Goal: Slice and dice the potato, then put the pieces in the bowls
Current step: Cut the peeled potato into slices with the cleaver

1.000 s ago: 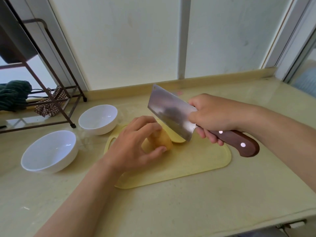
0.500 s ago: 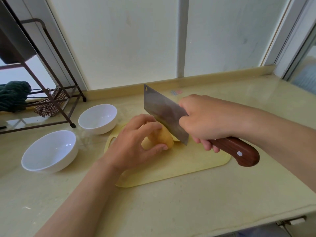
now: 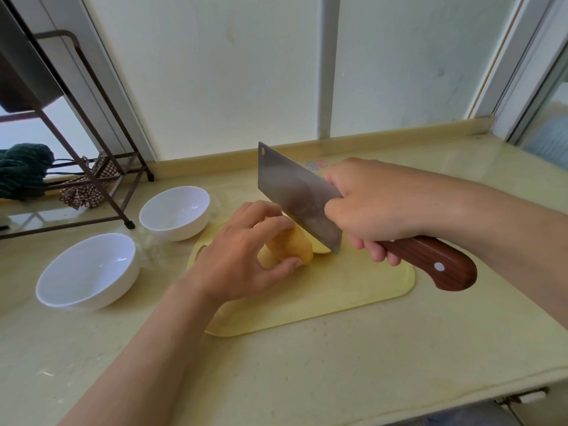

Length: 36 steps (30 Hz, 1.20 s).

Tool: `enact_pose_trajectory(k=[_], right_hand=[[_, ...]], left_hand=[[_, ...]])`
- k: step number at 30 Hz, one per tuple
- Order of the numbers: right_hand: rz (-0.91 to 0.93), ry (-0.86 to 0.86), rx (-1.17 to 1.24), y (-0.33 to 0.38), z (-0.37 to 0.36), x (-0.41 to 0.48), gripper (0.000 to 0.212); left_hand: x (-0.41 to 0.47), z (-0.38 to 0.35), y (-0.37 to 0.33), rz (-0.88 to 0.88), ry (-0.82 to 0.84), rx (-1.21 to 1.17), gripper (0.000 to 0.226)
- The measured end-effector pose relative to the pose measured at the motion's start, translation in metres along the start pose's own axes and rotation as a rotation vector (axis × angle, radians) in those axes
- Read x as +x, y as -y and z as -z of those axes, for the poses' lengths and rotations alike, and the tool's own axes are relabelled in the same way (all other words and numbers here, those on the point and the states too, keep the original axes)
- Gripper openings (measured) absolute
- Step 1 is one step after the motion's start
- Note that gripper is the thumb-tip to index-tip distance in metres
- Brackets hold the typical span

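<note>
A peeled yellow potato point(image 3: 292, 249) lies on the pale yellow cutting board point(image 3: 353, 290). My left hand point(image 3: 242, 256) grips it, fingers curled over its top and thumb at its front. My right hand point(image 3: 372, 207) holds a cleaver point(image 3: 295, 195) by its brown wooden handle point(image 3: 430, 262). The blade stands steeply against the potato's right end, its lower edge down by the board. A thin pale slice point(image 3: 321, 249) lies just behind the blade. Two white bowls stand to the left, one far point(image 3: 175, 212) and one near point(image 3: 87, 269); both look empty.
A dark metal rack point(image 3: 101, 155) stands at the back left with checked cloth and a dark green fabric bundle point(image 3: 21, 170) behind it. The beige counter point(image 3: 307, 364) ends at a front edge low in the frame. Window panels rise behind.
My right hand has moved the cleaver left and down, from hanging right of the potato to resting against its right end. My left hand still grips the potato.
</note>
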State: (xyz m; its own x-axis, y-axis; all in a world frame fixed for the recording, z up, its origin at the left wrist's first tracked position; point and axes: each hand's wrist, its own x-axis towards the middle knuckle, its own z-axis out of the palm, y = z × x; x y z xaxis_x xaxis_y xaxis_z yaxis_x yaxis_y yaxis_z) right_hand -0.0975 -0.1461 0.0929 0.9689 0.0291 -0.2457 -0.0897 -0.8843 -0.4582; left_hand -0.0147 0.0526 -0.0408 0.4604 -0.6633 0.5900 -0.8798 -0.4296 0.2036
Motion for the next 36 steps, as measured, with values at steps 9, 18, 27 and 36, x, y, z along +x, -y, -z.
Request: enact_pose_trajectory(k=[9, 18, 27, 36], right_hand=[[0.002, -0.007, 0.002, 0.004, 0.000, -0.003, 0.026], [0.030, -0.018, -0.033, 0.007, -0.001, -0.006, 0.024], [0.129, -0.133, -0.221, -0.001, -0.012, 0.007, 0.019], [0.131, -0.074, -0.237, -0.005, -0.004, -0.010, 0.020]], left_hand=[[0.000, 0.000, 0.001, -0.015, -0.020, 0.016, 0.044], [0.003, 0.000, 0.000, -0.015, -0.008, 0.038, 0.046], [0.006, 0.001, 0.001, -0.014, 0.024, 0.033, 0.047], [0.005, 0.002, 0.004, 0.016, 0.036, 0.037, 0.049]])
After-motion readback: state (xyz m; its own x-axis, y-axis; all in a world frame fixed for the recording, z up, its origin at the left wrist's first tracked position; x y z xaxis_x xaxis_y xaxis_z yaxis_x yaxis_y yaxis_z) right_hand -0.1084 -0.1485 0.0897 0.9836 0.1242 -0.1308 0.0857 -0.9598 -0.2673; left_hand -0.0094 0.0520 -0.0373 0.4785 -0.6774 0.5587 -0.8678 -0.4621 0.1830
